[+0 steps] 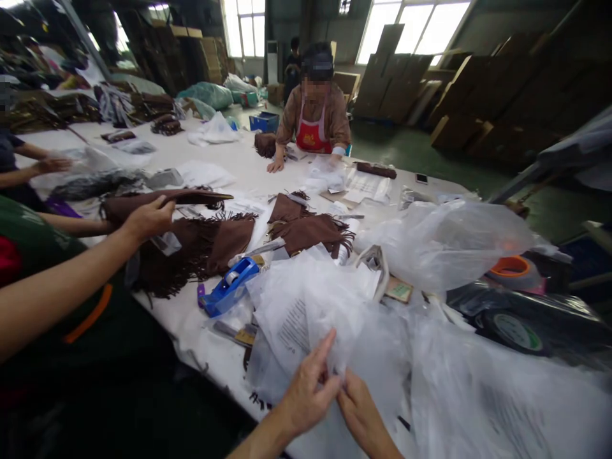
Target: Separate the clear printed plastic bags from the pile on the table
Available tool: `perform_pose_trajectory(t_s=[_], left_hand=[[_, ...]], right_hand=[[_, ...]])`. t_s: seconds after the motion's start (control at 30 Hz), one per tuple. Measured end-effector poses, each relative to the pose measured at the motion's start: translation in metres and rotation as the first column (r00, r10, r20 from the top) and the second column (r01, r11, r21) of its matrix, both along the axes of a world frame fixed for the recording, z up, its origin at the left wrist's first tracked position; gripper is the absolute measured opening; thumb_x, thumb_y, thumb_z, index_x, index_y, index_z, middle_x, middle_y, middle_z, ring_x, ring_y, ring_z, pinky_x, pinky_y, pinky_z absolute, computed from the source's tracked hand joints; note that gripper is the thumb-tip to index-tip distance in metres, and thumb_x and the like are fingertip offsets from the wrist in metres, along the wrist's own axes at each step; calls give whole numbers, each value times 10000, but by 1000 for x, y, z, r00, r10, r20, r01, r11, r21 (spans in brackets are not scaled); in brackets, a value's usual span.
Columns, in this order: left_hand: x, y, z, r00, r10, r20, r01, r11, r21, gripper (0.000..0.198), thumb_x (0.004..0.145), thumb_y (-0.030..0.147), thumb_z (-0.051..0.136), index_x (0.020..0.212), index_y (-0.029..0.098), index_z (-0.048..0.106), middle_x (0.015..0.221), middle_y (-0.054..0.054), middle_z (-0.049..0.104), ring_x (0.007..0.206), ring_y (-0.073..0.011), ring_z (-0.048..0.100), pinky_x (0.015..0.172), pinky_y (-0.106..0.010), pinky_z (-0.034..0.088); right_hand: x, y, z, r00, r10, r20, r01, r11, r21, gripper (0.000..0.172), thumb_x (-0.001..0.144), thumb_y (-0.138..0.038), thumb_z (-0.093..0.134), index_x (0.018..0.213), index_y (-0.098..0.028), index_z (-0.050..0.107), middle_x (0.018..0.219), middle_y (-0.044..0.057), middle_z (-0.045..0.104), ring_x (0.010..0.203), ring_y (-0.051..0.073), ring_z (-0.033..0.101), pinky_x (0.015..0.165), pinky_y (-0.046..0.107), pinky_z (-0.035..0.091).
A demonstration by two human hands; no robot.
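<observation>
My left hand (308,386) is at the lower middle, its index finger lying along a clear plastic bag (329,306) and its thumb pinching the near edge. Close beside it, my right hand (361,405) grips the same edge between thumb and fingers. The bag has small printed text and overlaps other white, see-through bags, so I cannot tell how many are held. Just beyond the bags lies a blue tape dispenser (229,285). Past that are folded brown fringed scarves (310,231).
At the left, a co-worker's hand (150,220) holds a brown fringed scarf (129,207). Another person (313,115) in a red apron leans over the far side of the white table (167,322). Tape rolls (514,266) and more plastic bags (507,389) are at the right.
</observation>
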State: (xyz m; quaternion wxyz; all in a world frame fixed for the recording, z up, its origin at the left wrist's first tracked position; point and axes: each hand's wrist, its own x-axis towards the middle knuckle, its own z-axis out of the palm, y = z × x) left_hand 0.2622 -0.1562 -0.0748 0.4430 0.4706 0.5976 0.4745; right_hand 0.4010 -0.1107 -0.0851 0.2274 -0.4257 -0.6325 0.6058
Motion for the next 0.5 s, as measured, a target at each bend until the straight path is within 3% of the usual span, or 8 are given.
perform_pose_trajectory(t_s=[0.07,0.13,0.17,0.2,0.27,0.37,0.43,0.5], left_hand=[[-19,-2,-13,963,264,-50,-268,960,-80,473,781,329,567,1236,202,556,972,-65,704,888,-212,662,847,-357,545],[-42,-6,-30,839,522,-153,-543,823,-169,353,771,443,542,1018,193,577,809,-35,654,728,-198,644,691,-334,547],[-52,-9,-37,786,586,-197,-617,762,-198,342,747,482,541,935,197,553,783,-30,631,691,-200,634,642,-334,537],[-61,-11,-44,761,608,-224,-647,730,-219,347,716,506,549,882,202,526,772,-30,616,666,-204,626,610,-338,527],[-71,-14,-53,771,590,-238,-635,735,-237,367,668,515,573,852,205,506,769,-31,606,639,-208,613,600,-350,516],[-73,-13,-57,785,553,-279,-612,760,-218,354,664,488,584,873,205,540,777,-17,604,638,-192,591,660,-350,500],[-71,-9,-57,789,525,-320,-596,781,-188,322,680,463,582,878,209,573,740,6,585,638,-182,568,674,-332,479],[-71,-2,-55,793,494,-357,-572,805,-156,250,688,438,587,794,211,592,664,26,536,622,-176,534,659,-316,458]], right_hand=[[11,15,5,991,-101,86,96,994,53,378,818,-422,474,1011,-190,702,1044,96,732,995,307,648,926,432,510],[32,28,20,941,-279,192,240,949,204,426,774,-433,460,1015,-177,701,1018,102,738,993,314,650,884,424,533],[46,34,31,894,-378,240,297,901,315,453,759,-435,448,1030,-172,698,1007,107,739,981,316,656,849,418,546],[61,38,44,832,-475,287,327,837,438,482,754,-431,429,1061,-168,691,975,111,742,928,316,671,790,413,557],[92,43,73,682,-639,356,287,682,673,526,757,-391,401,1151,-162,663,884,124,744,744,303,685,643,403,548],[120,47,111,548,-750,371,53,474,879,547,771,-305,410,1278,-212,596,976,141,738,686,272,692,545,368,524],[116,48,118,589,-723,360,-42,418,907,536,787,-262,409,1295,-254,579,1129,111,705,803,254,712,580,335,553],[97,48,107,674,-647,357,-35,455,890,521,801,-243,384,1281,-231,586,1138,90,704,851,248,715,612,322,573]])
